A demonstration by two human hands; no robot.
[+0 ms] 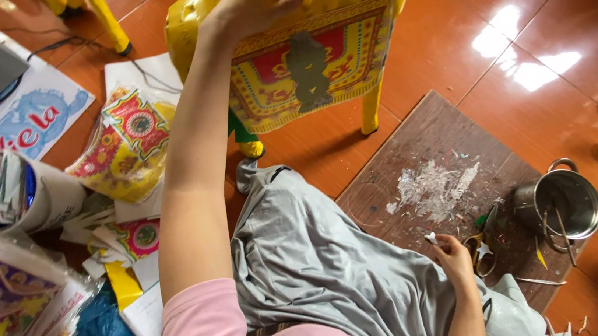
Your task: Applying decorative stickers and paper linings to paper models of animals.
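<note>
The person sits on the orange tiled floor, legs in grey trousers. The left hand lies flat, fingers spread, pressed against the back of a yellow paper horse standing just ahead, its side covered by a red and yellow patterned panel. The right hand rests low over a brown board, its grip pinched on a small white scrap. A steel pot stands on the board nearby, scissors just beside the hand.
</note>
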